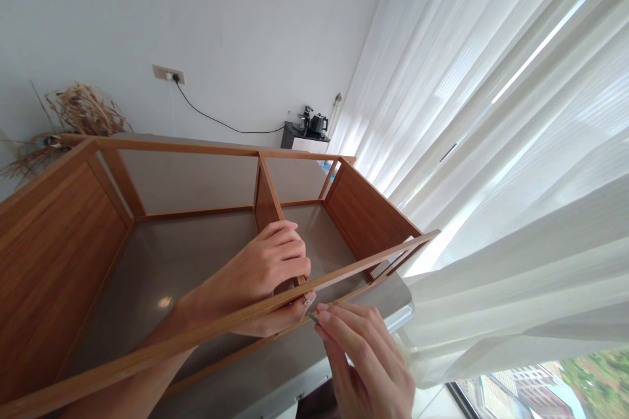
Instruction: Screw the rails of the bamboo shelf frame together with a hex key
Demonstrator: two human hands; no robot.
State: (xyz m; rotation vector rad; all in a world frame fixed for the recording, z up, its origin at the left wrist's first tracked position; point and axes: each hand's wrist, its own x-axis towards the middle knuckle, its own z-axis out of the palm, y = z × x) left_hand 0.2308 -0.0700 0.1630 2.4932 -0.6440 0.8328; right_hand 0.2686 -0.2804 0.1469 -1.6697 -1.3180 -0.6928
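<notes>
A wooden frame (230, 314), made of slim rails and solid panels, stands on a grey table. My left hand (275, 262) reaches behind the front rail and wraps round the near end of the upright divider panel (268, 190), with the thumb below the rail. A small metal-looking fitting (307, 302) shows at the divider's end, by my left thumb. Just in front of it, my right hand (363, 353) pinches a thin, short grey-green piece (313, 318) between thumb and fingers. Its tip is close to the left thumb; whether it touches the frame I cannot tell.
The grey table (171, 262) lies under the frame. A side panel (368, 209) closes the right end. White curtains (491, 144) hang along the right. Behind are a black kettle (319, 124) on a small cabinet, a wall socket (168, 74) with a cord, and dried plants (83, 111).
</notes>
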